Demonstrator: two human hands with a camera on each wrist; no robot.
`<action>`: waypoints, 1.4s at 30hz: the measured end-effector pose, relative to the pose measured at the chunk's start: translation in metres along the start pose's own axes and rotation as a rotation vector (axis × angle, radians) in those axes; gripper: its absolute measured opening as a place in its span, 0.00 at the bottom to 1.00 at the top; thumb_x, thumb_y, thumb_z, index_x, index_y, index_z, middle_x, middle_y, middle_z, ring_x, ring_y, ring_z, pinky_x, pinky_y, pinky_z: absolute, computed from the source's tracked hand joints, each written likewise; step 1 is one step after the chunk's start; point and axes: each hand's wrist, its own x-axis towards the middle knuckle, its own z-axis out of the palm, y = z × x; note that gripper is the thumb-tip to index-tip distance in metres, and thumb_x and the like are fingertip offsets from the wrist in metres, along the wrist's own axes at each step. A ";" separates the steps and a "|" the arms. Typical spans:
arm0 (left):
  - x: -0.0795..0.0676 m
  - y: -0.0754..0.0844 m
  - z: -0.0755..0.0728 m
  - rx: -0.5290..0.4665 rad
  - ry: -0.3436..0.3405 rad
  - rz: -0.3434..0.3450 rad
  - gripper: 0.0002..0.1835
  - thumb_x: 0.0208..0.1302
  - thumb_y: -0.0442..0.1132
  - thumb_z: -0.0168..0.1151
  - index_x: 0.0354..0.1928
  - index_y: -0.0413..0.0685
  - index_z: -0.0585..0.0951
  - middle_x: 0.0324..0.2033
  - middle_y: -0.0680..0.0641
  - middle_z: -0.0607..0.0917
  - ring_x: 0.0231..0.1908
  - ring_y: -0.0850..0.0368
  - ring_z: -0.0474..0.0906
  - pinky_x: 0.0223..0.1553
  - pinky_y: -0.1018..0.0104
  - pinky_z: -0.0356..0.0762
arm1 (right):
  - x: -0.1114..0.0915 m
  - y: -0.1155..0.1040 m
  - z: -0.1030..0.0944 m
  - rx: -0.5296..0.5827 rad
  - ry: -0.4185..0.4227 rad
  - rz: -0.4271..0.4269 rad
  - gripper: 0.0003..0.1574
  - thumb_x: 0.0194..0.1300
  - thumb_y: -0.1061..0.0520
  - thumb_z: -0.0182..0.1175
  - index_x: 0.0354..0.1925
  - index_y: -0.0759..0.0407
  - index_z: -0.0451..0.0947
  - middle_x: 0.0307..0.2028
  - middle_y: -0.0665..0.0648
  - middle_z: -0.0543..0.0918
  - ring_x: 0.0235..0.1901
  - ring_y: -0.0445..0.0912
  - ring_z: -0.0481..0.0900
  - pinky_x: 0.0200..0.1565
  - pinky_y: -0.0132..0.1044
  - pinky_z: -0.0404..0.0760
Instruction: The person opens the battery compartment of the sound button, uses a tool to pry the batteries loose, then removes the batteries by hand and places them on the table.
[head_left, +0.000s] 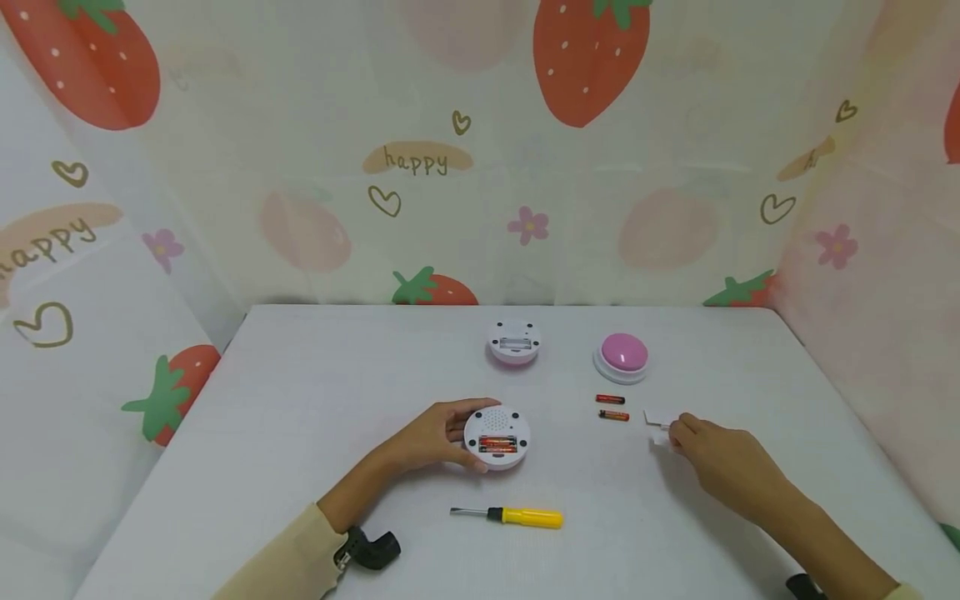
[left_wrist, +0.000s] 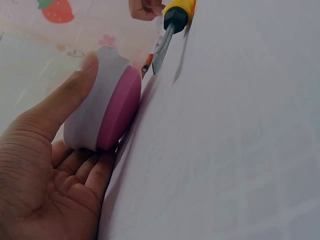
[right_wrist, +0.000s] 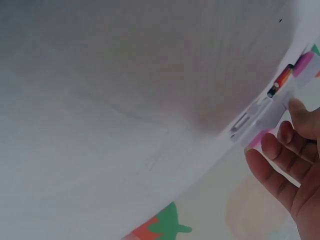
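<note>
Left hand: the person's left hand [head_left: 438,437] grips a white round unit [head_left: 495,420], thumb on its near rim and fingers around the far side
Gripped unit: in the middle of the table, white underside up, pink dome toward the tabletop
Battery bay: uncovered, with two orange-and-black batteries [head_left: 498,445] lying side by side inside
Right hand: the person's right hand [head_left: 708,446] pinches a small white plastic piece [head_left: 657,419] between thumb and fingers, well apart from the gripped unit
Loose batteries: an upper battery [head_left: 611,399] and a lower battery [head_left: 614,415] lie near each other, left of the white piece
Screwdriver: a yellow-handled screwdriver [head_left: 531,517] lies on the person's side of the gripped unit, blade pointing left
Upturned unit: a second unit [head_left: 514,354] rests beyond the gripped one, its bay facing up
Upright unit: a pink-domed button [head_left: 624,352] stands dome up, beyond the loose batteries
Table: a white tabletop [head_left: 337,358]
Backdrop: a pale strawberry-print sheet [head_left: 570,275] behind the table
</note>
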 end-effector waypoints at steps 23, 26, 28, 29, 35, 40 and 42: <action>-0.002 0.000 -0.001 -0.014 -0.014 0.013 0.50 0.49 0.33 0.82 0.75 0.52 0.67 0.71 0.48 0.71 0.66 0.52 0.72 0.63 0.67 0.74 | 0.006 0.001 0.001 -0.008 -0.093 -0.028 0.16 0.56 0.65 0.74 0.29 0.53 0.75 0.28 0.49 0.77 0.23 0.40 0.69 0.24 0.34 0.79; -0.002 0.000 -0.001 -0.012 -0.012 0.010 0.50 0.49 0.33 0.82 0.75 0.54 0.67 0.71 0.49 0.71 0.66 0.52 0.72 0.63 0.67 0.74 | 0.009 -0.001 -0.002 -0.020 -0.080 -0.035 0.15 0.55 0.62 0.76 0.29 0.53 0.76 0.26 0.48 0.75 0.24 0.40 0.69 0.25 0.34 0.80; -0.002 -0.001 -0.001 -0.019 -0.008 0.010 0.50 0.49 0.32 0.82 0.75 0.54 0.68 0.70 0.48 0.71 0.66 0.52 0.72 0.63 0.67 0.74 | 0.012 -0.005 -0.006 -0.006 -0.082 -0.022 0.14 0.55 0.60 0.77 0.30 0.53 0.78 0.26 0.48 0.77 0.24 0.40 0.71 0.26 0.35 0.81; -0.002 -0.001 -0.001 -0.022 -0.006 0.009 0.50 0.49 0.32 0.82 0.75 0.54 0.68 0.70 0.48 0.72 0.66 0.52 0.72 0.63 0.66 0.74 | 0.014 -0.008 -0.009 0.004 -0.083 -0.016 0.13 0.55 0.59 0.77 0.30 0.53 0.79 0.27 0.48 0.78 0.24 0.41 0.73 0.27 0.35 0.83; -0.002 -0.001 -0.001 -0.023 -0.001 0.010 0.48 0.49 0.32 0.82 0.73 0.54 0.69 0.69 0.48 0.73 0.65 0.52 0.72 0.63 0.66 0.74 | 0.024 -0.032 -0.024 0.091 -0.068 -0.021 0.12 0.56 0.58 0.76 0.31 0.50 0.80 0.29 0.47 0.82 0.27 0.41 0.79 0.28 0.33 0.83; -0.001 -0.001 -0.002 -0.012 -0.003 0.021 0.48 0.48 0.31 0.82 0.73 0.54 0.70 0.68 0.49 0.73 0.65 0.52 0.73 0.63 0.66 0.73 | 0.035 -0.059 -0.033 0.116 -0.093 -0.030 0.12 0.58 0.54 0.76 0.38 0.51 0.82 0.34 0.46 0.85 0.29 0.41 0.81 0.32 0.35 0.85; -0.002 -0.001 -0.002 -0.009 -0.003 0.019 0.48 0.48 0.31 0.82 0.73 0.55 0.70 0.68 0.49 0.74 0.65 0.53 0.73 0.63 0.67 0.73 | 0.039 -0.071 -0.035 0.119 -0.108 -0.031 0.14 0.59 0.52 0.75 0.42 0.52 0.83 0.36 0.48 0.86 0.31 0.42 0.83 0.35 0.37 0.87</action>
